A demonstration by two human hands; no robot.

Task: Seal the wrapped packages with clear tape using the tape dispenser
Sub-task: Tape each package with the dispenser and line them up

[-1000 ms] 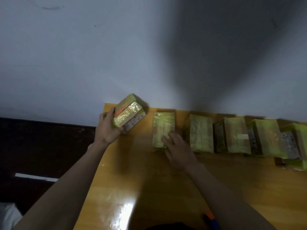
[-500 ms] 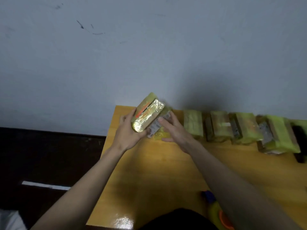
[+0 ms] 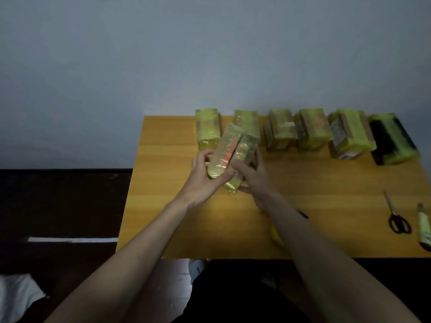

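both hands' grip, left hand (image 3: 205,176) and right hand (image 3: 253,178), closed round tilted package (image 3: 229,157), above table (image 3: 326,183)

Two bare forearms reach forward from the bottom of the view, converging at the centre. The left hand (image 3: 205,176) and right hand (image 3: 253,177) face each other, fingers and thumbs curled, gripping one wrapped package (image 3: 229,155) between them.

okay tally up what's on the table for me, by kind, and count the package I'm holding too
Wrapped packages: 7, six in a row along the far edge, one held package gripped by the left hand and right hand
Scissors: 1
Utility knife: 1
Yellow object, mostly hidden by the right arm: 1
Total: 10
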